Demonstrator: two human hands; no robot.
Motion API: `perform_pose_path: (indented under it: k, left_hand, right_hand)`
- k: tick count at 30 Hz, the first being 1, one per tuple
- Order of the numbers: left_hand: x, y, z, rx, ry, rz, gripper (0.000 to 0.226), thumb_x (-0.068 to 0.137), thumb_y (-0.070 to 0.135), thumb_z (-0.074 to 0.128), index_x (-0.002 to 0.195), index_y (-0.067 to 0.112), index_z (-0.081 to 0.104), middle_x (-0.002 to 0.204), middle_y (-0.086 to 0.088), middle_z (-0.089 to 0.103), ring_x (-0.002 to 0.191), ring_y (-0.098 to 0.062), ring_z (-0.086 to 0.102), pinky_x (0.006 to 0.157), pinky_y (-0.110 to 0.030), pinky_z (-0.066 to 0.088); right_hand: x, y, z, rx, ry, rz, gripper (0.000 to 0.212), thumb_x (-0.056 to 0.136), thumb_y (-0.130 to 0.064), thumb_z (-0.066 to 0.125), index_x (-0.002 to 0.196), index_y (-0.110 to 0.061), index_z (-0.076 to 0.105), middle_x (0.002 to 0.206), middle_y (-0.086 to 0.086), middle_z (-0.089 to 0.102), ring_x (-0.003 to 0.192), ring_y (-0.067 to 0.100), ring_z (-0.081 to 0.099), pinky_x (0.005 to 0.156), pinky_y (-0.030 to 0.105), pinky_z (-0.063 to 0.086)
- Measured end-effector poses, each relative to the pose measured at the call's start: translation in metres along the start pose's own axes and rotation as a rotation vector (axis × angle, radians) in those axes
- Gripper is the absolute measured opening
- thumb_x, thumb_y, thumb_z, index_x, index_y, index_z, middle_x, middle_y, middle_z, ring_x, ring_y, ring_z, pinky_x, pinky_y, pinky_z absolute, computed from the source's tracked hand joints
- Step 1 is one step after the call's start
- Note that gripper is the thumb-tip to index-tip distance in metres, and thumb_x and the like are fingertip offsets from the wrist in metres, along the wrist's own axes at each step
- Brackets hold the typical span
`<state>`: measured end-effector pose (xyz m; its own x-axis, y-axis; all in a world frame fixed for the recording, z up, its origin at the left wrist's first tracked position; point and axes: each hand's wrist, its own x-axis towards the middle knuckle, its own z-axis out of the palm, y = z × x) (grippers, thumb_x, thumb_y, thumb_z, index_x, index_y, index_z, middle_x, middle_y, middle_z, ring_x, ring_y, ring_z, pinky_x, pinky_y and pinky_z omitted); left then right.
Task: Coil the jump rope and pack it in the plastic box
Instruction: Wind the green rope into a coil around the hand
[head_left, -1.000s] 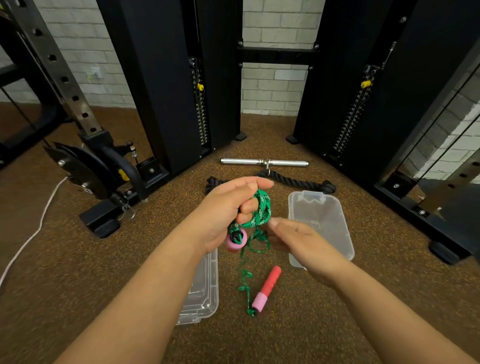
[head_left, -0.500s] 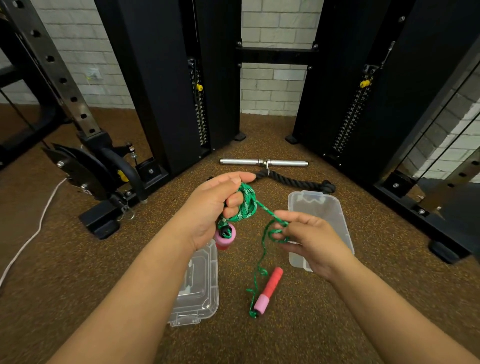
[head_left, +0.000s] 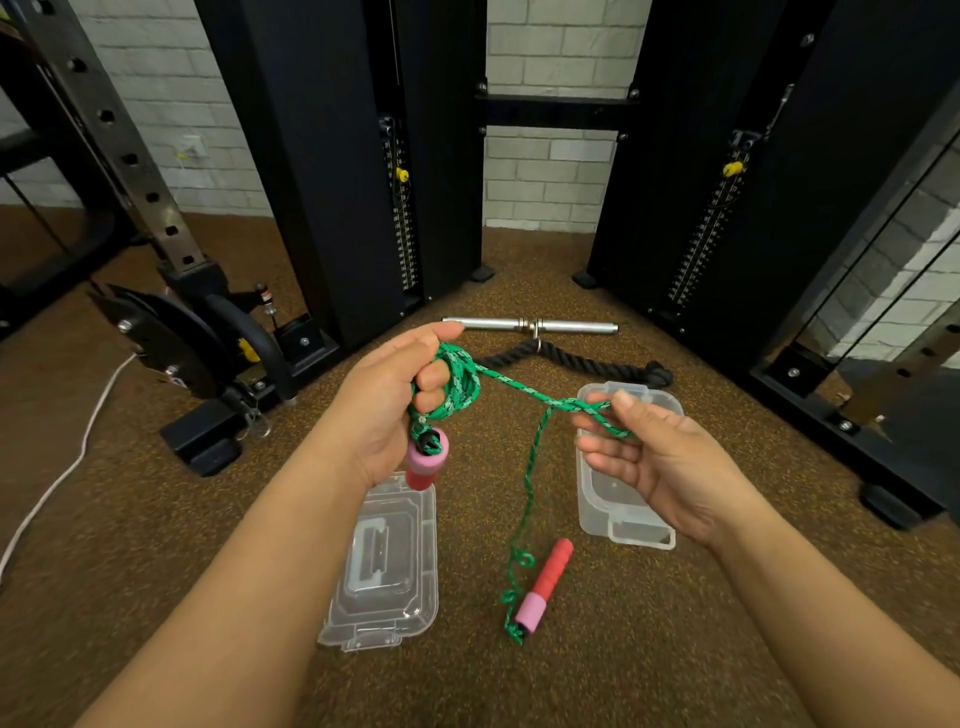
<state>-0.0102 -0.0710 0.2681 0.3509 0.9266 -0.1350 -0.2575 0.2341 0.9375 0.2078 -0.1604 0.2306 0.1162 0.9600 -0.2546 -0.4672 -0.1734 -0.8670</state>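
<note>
Head-worn view, down over floor (head_left: 675, 649)

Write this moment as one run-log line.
left hand: grips green rope coil | right hand: pinches rope strand | loose red-pink handle: on floor | clear plastic box: open, empty
</note>
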Motion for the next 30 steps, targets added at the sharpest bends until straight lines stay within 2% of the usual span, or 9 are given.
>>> perform_pose_path:
  k: [6,10,13,15,17,21,23,28,30]
  left_hand:
    - [0.001,-0.007,-0.001,0.035,0.026,-0.020,0.025,0.100,0.014,0.042,0.101,0.015,0.066,0.051,0.008,0.042,0.045,-0.004,0.033,0.043,-0.013,0.031]
    - [0.003,-0.006,-0.003,0.011,0.060,-0.024,0.025,0.099,0.014,0.041,0.102,0.015,0.067,0.051,0.009,0.043,0.044,-0.004,0.034,0.042,-0.013,0.032]
    - [0.004,-0.005,-0.005,0.022,0.075,-0.011,0.025,0.100,0.015,0.041,0.102,0.015,0.066,0.051,0.009,0.043,0.045,-0.004,0.034,0.042,-0.013,0.032]
    - [0.004,-0.005,-0.004,0.027,0.075,-0.009,0.025,0.100,0.015,0.041,0.102,0.015,0.066,0.051,0.009,0.043,0.045,-0.004,0.034,0.043,-0.013,0.032]
    - [0.003,-0.004,-0.003,0.026,0.073,-0.010,0.025,0.100,0.015,0.042,0.102,0.015,0.066,0.051,0.009,0.043,0.045,-0.004,0.034,0.043,-0.013,0.032]
    - [0.001,-0.003,0.000,0.031,0.073,-0.004,0.026,0.100,0.015,0.041,0.100,0.016,0.067,0.053,0.007,0.041,0.047,-0.005,0.033,0.045,-0.013,0.031]
    - [0.000,-0.002,0.000,0.023,0.072,0.000,0.026,0.100,0.015,0.041,0.099,0.016,0.067,0.053,0.007,0.041,0.048,-0.005,0.032,0.045,-0.014,0.030]
    - [-0.001,-0.002,0.001,0.043,0.037,0.000,0.025,0.100,0.016,0.042,0.101,0.015,0.067,0.052,0.008,0.041,0.048,-0.005,0.032,0.046,-0.014,0.031]
    - [-0.002,-0.003,0.003,0.048,0.012,-0.004,0.025,0.100,0.016,0.041,0.102,0.015,0.066,0.051,0.008,0.040,0.048,-0.005,0.032,0.045,-0.014,0.030]
  right_hand:
    - [0.008,0.010,-0.001,0.247,0.277,0.071,0.023,0.089,-0.016,0.060,0.111,-0.018,0.067,0.065,-0.002,0.060,0.046,0.002,0.054,0.047,0.017,0.054]
    - [0.008,0.009,-0.003,0.275,0.248,0.143,0.019,0.082,-0.021,0.065,0.101,-0.017,0.071,0.057,-0.004,0.051,0.042,0.002,0.047,0.045,0.016,0.053]
    - [0.005,0.006,-0.005,0.255,0.128,0.110,0.033,0.068,-0.021,0.072,0.098,-0.008,0.074,0.072,0.000,0.052,0.052,0.004,0.053,0.060,0.022,0.059]
    - [0.004,0.006,-0.005,0.098,0.038,0.090,0.040,0.067,-0.011,0.072,0.107,-0.007,0.070,0.082,0.005,0.056,0.064,0.008,0.060,0.070,0.023,0.059]
    - [0.007,0.010,-0.006,-0.324,0.084,0.031,0.040,0.074,-0.005,0.073,0.112,-0.015,0.068,0.086,0.010,0.054,0.073,0.019,0.058,0.075,0.025,0.056]
    - [0.007,0.019,-0.005,-0.966,0.338,-0.231,0.014,0.086,-0.030,0.067,0.093,-0.019,0.073,0.063,0.009,0.061,0.064,0.033,0.063,0.065,0.038,0.054]
    - [0.005,0.022,-0.006,-1.013,0.365,-0.265,0.039,0.090,-0.039,0.058,0.079,-0.004,0.070,0.058,0.009,0.064,0.060,0.033,0.063,0.063,0.042,0.053]
    - [0.011,0.024,-0.010,-0.389,0.360,0.241,0.052,0.097,-0.048,0.038,0.067,-0.011,0.058,0.050,0.000,0.049,0.040,0.014,0.046,0.052,0.030,0.049]
    - [0.011,0.030,-0.013,-0.649,0.329,0.337,0.062,0.097,-0.054,0.028,0.065,-0.012,0.061,0.051,0.002,0.055,0.043,0.017,0.052,0.057,0.030,0.047]
